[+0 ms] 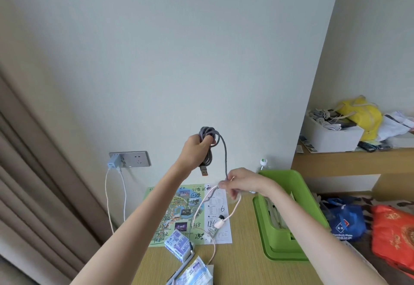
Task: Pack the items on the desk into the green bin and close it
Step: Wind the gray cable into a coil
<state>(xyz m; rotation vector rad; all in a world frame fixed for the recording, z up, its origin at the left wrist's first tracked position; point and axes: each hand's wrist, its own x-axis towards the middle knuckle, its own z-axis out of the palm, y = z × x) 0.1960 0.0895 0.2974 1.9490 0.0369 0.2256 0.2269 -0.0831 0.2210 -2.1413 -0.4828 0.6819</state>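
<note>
Grey cable (208, 133) coiled in left hand (193, 148); right hand (243, 181) pinches strand.

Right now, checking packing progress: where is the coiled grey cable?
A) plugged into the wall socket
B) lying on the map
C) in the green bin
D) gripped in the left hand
D: the left hand grips the coiled grey cable, raised above the desk.

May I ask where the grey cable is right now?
Centre of the head view, above the desk: the left hand grips the coiled grey cable, and one strand runs down to the right hand beside the green bin.
</note>
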